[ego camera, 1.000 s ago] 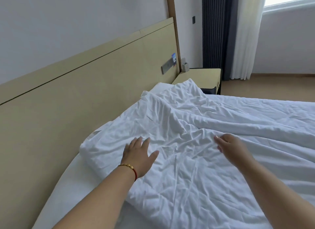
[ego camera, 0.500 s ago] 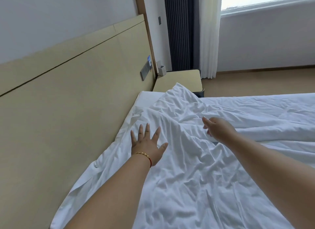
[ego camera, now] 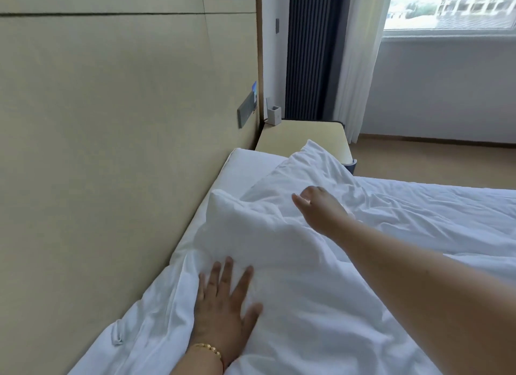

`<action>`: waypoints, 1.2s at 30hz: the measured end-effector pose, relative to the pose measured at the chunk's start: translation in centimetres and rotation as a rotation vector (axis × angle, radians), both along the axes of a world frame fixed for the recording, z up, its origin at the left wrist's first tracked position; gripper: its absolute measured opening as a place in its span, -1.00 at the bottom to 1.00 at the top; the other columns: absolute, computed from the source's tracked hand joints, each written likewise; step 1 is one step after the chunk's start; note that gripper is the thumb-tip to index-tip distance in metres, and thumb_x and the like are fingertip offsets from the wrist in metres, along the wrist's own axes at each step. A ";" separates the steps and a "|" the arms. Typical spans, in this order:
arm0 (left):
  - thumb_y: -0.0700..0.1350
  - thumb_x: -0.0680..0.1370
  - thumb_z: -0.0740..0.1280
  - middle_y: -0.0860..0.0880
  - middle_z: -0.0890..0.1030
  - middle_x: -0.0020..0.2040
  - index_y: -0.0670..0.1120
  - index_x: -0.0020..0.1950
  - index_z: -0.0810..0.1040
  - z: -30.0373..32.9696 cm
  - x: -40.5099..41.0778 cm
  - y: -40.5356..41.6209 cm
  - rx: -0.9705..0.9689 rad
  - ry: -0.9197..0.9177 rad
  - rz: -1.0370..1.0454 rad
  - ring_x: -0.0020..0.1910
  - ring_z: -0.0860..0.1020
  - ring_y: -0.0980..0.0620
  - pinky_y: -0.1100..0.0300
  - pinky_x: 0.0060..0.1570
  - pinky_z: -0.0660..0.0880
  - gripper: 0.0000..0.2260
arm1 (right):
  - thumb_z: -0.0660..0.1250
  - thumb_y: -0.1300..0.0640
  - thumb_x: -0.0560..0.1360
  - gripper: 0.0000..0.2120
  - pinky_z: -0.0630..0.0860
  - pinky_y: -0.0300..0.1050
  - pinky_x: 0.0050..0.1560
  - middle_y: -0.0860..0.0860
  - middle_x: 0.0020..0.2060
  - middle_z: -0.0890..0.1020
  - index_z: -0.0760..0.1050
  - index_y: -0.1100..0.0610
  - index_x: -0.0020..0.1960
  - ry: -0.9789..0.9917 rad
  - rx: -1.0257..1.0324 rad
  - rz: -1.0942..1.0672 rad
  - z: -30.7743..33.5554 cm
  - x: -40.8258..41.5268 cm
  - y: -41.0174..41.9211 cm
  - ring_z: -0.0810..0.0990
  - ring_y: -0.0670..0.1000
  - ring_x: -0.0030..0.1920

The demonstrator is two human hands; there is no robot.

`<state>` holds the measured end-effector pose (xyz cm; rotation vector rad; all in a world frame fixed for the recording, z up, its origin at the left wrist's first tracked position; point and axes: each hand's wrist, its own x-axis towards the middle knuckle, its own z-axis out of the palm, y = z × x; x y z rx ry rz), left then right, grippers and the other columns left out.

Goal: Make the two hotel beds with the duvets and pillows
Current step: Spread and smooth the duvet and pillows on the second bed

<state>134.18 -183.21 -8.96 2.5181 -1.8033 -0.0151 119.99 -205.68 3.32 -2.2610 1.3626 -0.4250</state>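
Duvet lies rumpled across the bed, top edge bunched against the headboard, far corner poking toward the nightstand. Left hand: grip open, fingers splayed flat on the duvet beside the headboard. Right hand: farther along the headboard, over the hump; grip looks relaxed, holding nothing. Risks: palm-only smoothing may just shove wrinkles into that hump; pushing headboard-ward could drop the edge into the gap; bare mattress sheet near the nightstand may stay uncovered.
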 end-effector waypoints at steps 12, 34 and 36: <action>0.33 0.54 0.03 -0.20 0.39 0.44 0.08 0.46 0.32 -5.4 1.5 -0.5 -0.249 0.124 -0.073 0.41 0.33 -0.22 -0.22 0.35 0.20 -0.43 | 0.05 -0.19 0.59 -0.51 -0.02 0.00 0.46 -0.15 0.52 0.12 0.16 -0.12 0.50 0.422 -0.125 0.384 -1.6 10.6 -7.5 -0.02 -0.08 0.54; 0.34 0.56 -0.07 -0.15 0.30 0.49 0.13 0.50 0.23 -7.4 2.1 -1.1 -0.207 0.073 -0.084 0.43 0.27 -0.22 -0.15 0.42 0.06 -0.43 | 0.40 -0.21 0.40 -0.61 0.39 -0.14 -0.18 0.03 -0.21 0.55 0.56 0.12 -0.06 0.744 -0.237 0.280 8.1 2.7 -9.2 0.51 0.09 -0.17; 0.36 0.56 -0.09 -0.14 0.30 0.48 0.16 0.49 0.24 -6.5 1.7 -1.1 -0.201 0.076 -0.094 0.42 0.29 -0.21 -0.15 0.39 0.09 -0.44 | 0.41 -0.17 0.38 -0.63 0.39 -0.15 -0.24 0.04 -0.27 0.53 0.53 0.15 -0.14 0.582 -0.200 0.189 11.2 3.4 -6.9 0.48 0.08 -0.23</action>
